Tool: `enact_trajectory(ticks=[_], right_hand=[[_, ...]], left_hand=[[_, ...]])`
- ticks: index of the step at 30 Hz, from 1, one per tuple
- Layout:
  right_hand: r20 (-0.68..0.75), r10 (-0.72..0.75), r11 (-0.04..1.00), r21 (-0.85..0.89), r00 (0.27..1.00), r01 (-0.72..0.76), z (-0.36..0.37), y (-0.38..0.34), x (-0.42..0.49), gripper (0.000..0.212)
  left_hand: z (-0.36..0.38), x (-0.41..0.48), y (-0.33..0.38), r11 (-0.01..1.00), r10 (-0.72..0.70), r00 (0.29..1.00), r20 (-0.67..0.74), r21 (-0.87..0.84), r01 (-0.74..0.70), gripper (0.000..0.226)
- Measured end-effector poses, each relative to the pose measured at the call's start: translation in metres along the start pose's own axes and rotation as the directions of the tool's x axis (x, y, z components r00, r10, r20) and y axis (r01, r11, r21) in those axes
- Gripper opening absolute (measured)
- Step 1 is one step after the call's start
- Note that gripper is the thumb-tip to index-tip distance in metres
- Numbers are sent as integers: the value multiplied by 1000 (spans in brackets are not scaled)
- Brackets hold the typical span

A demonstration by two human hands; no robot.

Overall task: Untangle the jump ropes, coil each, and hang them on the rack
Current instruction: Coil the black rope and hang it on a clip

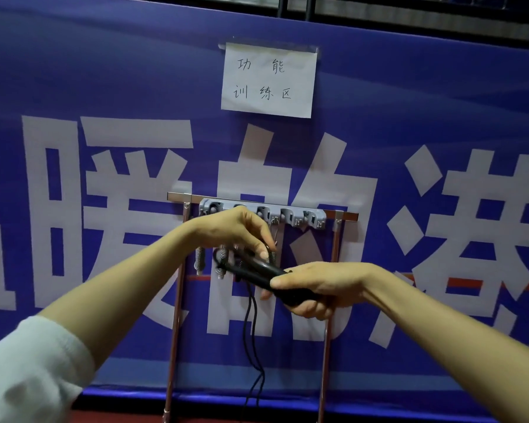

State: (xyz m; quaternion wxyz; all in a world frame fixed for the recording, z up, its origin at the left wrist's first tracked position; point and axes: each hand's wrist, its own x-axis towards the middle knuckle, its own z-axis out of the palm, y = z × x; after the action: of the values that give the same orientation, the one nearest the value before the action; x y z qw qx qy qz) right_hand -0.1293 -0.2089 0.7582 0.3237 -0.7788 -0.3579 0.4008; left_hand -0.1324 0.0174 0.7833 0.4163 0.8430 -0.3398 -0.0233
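My right hand [313, 288] grips the black handles [258, 271] of a jump rope, held level in front of the rack. Its black cord [252, 331] hangs down in loose strands toward the floor. My left hand [242, 230] reaches in from the left and pinches the cord near the handles' top end. The grey rack [290, 216] with several clip hooks sits on a metal bar just above both hands. Metal springs [199, 259] hang below the rack, partly hidden by my left hand.
The rack is mounted on a metal frame with two upright legs [330, 315] against a blue banner with large white characters. A white paper sign [268, 80] is taped above. A red floor strip [119, 418] shows at the bottom.
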Motion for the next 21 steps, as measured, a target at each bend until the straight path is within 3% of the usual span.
enact_trajectory(ticks=[3,6,8,10,12,15,18,21], right_hand=[[48,69,985,-161,996,-60,4,7,13,25],[-156,93,917,-371,983,-146,6,14,24,28],[-370,2,766,-596,929,-239,2,16,26,28],[-557,-149,527,-744,817,-412,-2,17,26,31],[-654,-324,348,-755,684,-556,-5,19,29,34],[-652,-523,240,-731,550,-638,-13,20,33,37],[-600,-651,212,-731,464,-648,-17,18,29,37],[-507,-771,159,-739,386,-654,-20,19,26,35]], left_hand=[[7,3,7,980,-89,994,58,182,77,14],[16,4,11,929,-146,988,42,349,123,13],[21,3,12,869,-93,994,-59,482,110,13],[28,2,11,826,-59,984,-169,545,143,18],[37,4,7,892,-145,963,-229,390,227,28],[54,4,2,952,-306,927,-216,-97,292,39],[65,5,1,779,-351,935,-48,-569,263,38],[68,8,1,549,-325,946,-14,-817,177,33]])
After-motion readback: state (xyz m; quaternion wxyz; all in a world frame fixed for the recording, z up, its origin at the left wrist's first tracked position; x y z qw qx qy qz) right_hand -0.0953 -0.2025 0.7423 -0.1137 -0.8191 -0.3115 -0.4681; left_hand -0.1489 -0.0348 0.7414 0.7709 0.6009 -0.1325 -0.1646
